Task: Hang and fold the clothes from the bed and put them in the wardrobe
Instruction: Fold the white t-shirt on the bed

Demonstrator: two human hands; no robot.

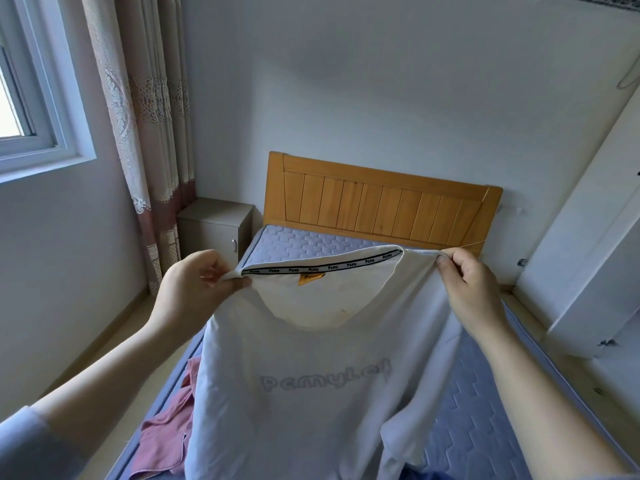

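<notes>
A white T-shirt [311, 393] with pale grey lettering on its chest hangs in the air above the bed [460, 410]. My left hand [197, 289] pinches the left end of its neckline. My right hand [471, 285] pinches the right end, so the collar, with its black printed tape and orange label, is stretched wide between them. The shirt's lower part drapes down towards me and hides the middle of the mattress. A pink garment [166, 434] lies crumpled on the bed's left edge, partly behind the shirt.
The bed has a blue quilted mattress and a wooden headboard [377, 209] against the far wall. A grey bedside cabinet [214, 226] stands left of it, below a patterned curtain [145, 133]. A white wardrobe [602, 244] stands along the right side.
</notes>
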